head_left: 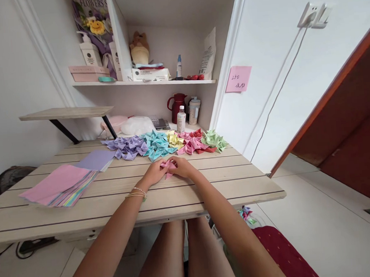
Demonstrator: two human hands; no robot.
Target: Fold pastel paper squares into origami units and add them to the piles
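Note:
Between my two hands, just above the wooden table, is a folded piece of pink origami paper. My left hand is closed on its left side, with bracelets around the wrist. From the right, my right hand pinches the same paper; some of the fingertips and folds are hidden. Just beyond the hands lie finished-looking paper cranes in colour groups: purple cranes, blue cranes, yellow cranes, pink cranes and green cranes.
At the left lie a fanned stack of coloured paper and purple sheets. A small raised shelf stands behind them. A bottle, a dark red jug and a tumbler stand behind the cranes.

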